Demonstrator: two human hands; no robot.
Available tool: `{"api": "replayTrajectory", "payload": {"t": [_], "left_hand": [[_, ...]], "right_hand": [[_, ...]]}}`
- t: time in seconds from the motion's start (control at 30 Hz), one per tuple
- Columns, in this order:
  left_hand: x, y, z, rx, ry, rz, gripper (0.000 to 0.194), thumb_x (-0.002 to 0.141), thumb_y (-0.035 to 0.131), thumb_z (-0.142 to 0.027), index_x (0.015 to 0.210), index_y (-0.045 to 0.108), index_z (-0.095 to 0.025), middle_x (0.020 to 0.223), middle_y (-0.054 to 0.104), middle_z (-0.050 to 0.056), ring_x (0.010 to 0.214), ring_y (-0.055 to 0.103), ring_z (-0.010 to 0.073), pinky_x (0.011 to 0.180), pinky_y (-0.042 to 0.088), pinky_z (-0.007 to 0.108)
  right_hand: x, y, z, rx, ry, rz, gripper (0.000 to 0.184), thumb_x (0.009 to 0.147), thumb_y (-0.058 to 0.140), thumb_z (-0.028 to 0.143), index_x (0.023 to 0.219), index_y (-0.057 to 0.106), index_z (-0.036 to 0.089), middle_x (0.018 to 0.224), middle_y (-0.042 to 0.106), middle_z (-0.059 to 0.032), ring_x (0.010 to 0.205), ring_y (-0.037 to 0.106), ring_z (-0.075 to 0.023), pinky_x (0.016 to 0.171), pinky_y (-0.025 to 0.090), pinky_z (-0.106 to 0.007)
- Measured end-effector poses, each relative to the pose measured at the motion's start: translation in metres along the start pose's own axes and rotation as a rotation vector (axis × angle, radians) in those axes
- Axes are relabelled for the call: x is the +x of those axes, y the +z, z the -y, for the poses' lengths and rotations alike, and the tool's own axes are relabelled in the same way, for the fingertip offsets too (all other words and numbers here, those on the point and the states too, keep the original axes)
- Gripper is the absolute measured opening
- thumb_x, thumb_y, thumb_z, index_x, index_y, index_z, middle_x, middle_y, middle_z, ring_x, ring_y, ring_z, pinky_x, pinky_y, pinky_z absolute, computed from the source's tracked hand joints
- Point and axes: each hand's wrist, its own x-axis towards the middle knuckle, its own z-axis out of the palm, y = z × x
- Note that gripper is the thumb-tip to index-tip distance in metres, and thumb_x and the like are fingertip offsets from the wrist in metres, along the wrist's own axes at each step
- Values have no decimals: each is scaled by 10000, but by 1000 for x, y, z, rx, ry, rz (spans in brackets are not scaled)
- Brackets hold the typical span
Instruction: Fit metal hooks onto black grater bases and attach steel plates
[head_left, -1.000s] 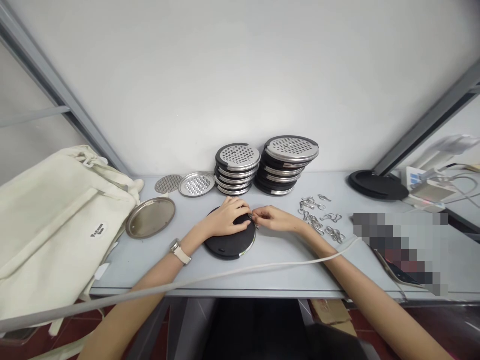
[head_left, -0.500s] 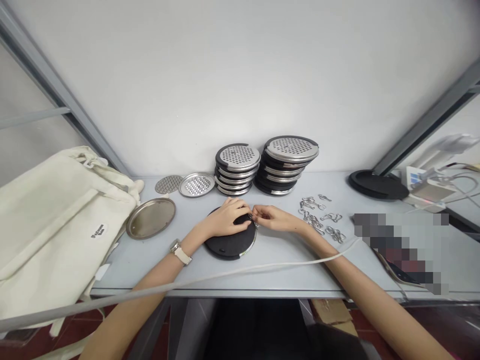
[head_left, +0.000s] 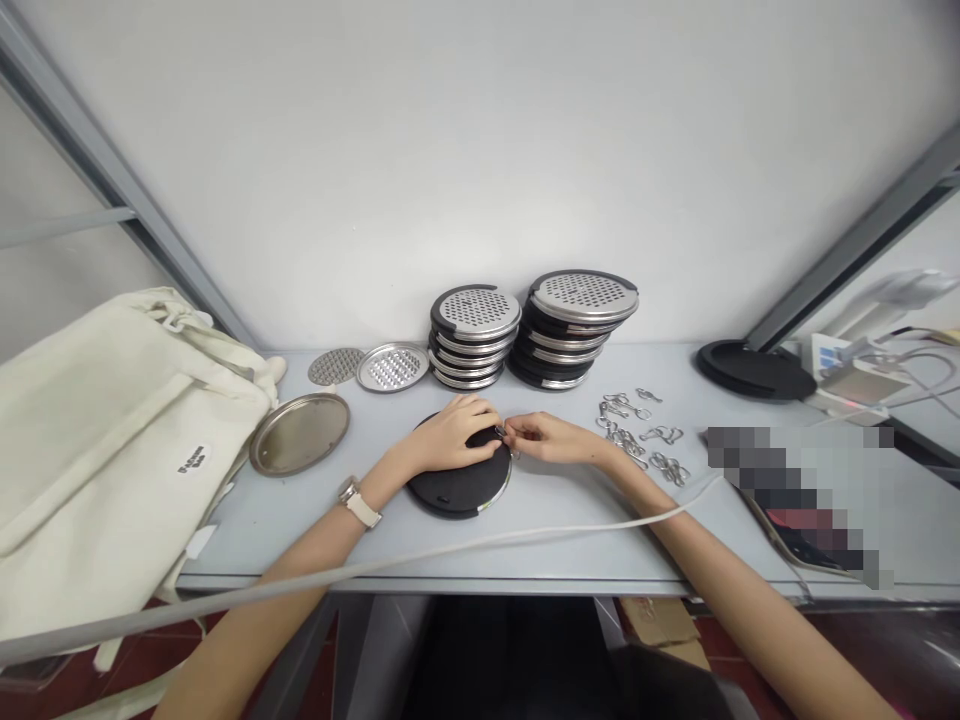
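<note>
A round black disc with a metal rim [head_left: 459,485] lies flat on the grey table [head_left: 540,540] in front of me. My left hand [head_left: 450,436] rests on its far side, fingers curled over the top and pressing it down. My right hand [head_left: 541,438] pinches a small metal clip [head_left: 504,436] at the disc's right edge, fingertip to fingertip with the left. A wristwatch [head_left: 358,504] is on my left wrist.
Two stacks of perforated metal-and-black discs [head_left: 475,336] [head_left: 574,326] stand at the back. Loose metal hooks [head_left: 637,432] lie to the right, a black lid [head_left: 754,369] farther right. A plain metal plate [head_left: 300,433], two perforated plates [head_left: 392,366] and a cream bag [head_left: 112,430] are left. A white cable [head_left: 465,546] crosses the front.
Both hands stay at the disc's right edge; only small finger shifts around the clip. The view has tipped very slightly.
</note>
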Motion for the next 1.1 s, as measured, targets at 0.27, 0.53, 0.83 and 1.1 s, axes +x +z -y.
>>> {"api": "replayTrajectory", "payload": {"t": [0.27,0.53,0.83,1.1], "left_hand": [[0,3,2,29,6,-2,131,898,508,-247,1005,553,-186,1015,577,52,983,497,208,925,383,349],[1,4,0,50,3,-12,131,899,510,-253,1005,537,-182,988,575,55,966,504,214,899,395,353],[1,5,2,55,18,-10,151,917,507,-287,1017,537,-178,1000,572,63,968,504,215,897,400,363],[1,5,2,63,30,-11,150,920,501,-264,1033,553,-180,1024,565,64,986,499,211,910,400,356]], "right_hand": [[0,-2,4,33,11,23,234,856,390,280,709,519,150,688,511,7,643,443,-116,615,363,-234],[2,-1,3,6,-10,35,236,822,386,260,626,473,161,598,441,32,565,383,-96,564,329,-227],[1,-1,1,13,-12,30,249,832,389,261,645,507,148,603,472,30,562,391,-90,560,331,-220],[1,-1,0,-6,-9,27,236,831,390,234,652,517,147,609,480,30,569,413,-92,569,345,-218]]}}
